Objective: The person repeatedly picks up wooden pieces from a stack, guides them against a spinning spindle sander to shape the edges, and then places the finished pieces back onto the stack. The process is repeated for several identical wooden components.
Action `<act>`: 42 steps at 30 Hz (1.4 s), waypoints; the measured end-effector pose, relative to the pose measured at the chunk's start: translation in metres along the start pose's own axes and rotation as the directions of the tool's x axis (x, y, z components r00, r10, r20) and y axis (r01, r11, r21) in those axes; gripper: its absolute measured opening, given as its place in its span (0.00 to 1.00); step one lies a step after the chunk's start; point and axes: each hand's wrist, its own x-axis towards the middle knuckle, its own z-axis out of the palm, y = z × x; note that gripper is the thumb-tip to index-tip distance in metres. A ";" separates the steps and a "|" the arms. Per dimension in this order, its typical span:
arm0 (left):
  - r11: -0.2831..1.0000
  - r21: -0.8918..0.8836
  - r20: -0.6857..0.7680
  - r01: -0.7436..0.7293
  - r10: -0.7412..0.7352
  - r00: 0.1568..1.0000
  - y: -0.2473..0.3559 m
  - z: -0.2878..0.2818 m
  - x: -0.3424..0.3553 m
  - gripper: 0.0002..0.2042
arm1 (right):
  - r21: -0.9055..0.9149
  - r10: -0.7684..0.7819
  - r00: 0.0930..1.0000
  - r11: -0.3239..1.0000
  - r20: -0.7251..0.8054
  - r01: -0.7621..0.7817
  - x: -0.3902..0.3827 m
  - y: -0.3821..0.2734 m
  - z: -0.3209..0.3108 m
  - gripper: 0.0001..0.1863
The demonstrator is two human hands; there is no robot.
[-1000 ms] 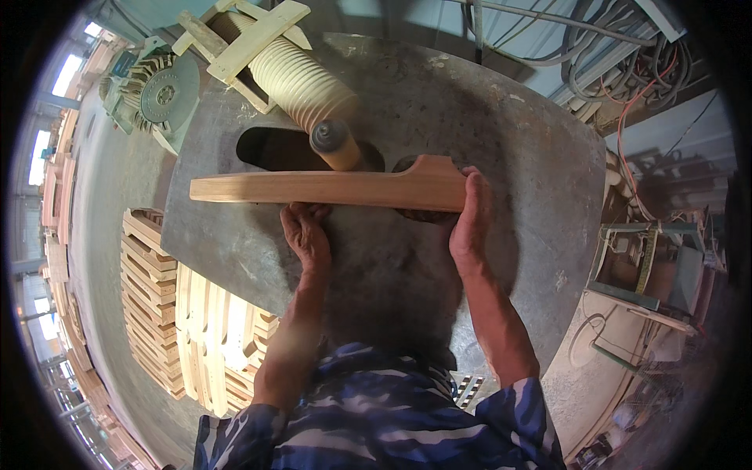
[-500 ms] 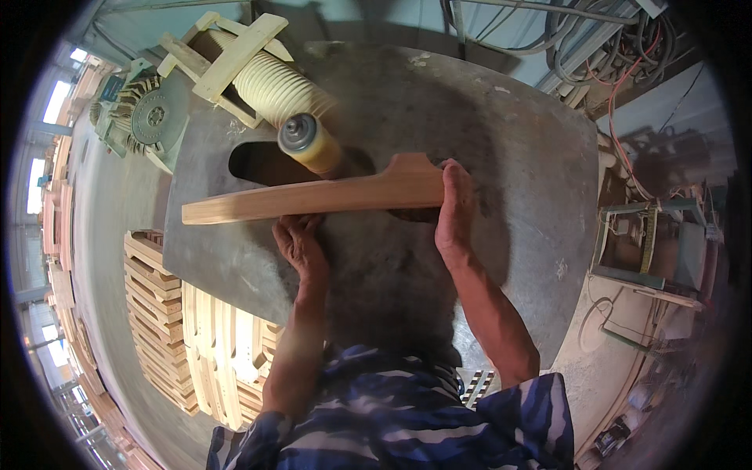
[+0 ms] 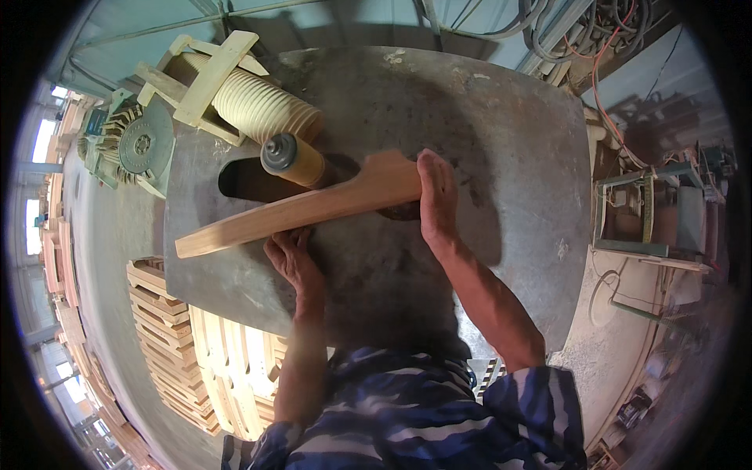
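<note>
A long reddish wooden piece (image 3: 273,213) with a raised, curved right end lies slanted across the grey table, its left end nearer me. My right hand (image 3: 439,200) grips its right end, with the fingers along the end face. My left hand (image 3: 291,265) has curled fingers on its near edge, left of the middle; the fingertips are partly hidden beneath it. Just behind the piece, seemingly against it, stands a yellowish cylindrical spindle (image 3: 302,165) with a dark top cap (image 3: 280,146), beside a dark oblong opening (image 3: 243,178) in the tabletop.
Behind the spindle are a ribbed cream hose (image 3: 258,106) in a wooden frame and a green machine (image 3: 139,145) at left. Stacked wooden parts (image 3: 159,329) stand left of the grey table (image 3: 533,211). Cables (image 3: 548,35) hang behind; a metal stand (image 3: 650,211) is at right.
Both hands have swung the wooden piece anticlockwise: its left end has come nearer me and its right end slightly farther, shifted leftward. The view has shifted too.
</note>
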 end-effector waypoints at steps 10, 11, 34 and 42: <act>0.999 0.040 0.066 0.026 -0.028 0.997 0.006 -0.014 -0.001 0.20 | 0.029 0.001 1.000 1.000 0.031 -0.001 0.002 -0.001 0.012 0.26; 0.998 0.045 0.069 0.045 -0.048 0.996 0.008 -0.016 -0.001 0.20 | 0.038 0.001 0.999 0.999 0.033 -0.002 0.003 0.002 0.013 0.26; 0.902 0.341 -0.088 -0.265 0.311 0.946 0.026 -0.129 0.059 0.24 | 0.028 0.018 0.999 0.999 0.039 -0.019 -0.002 0.007 0.042 0.23; 0.951 0.173 -0.045 -0.257 0.268 0.962 0.076 -0.215 0.133 0.33 | 0.003 0.018 0.998 1.000 0.064 -0.018 0.000 0.010 0.040 0.24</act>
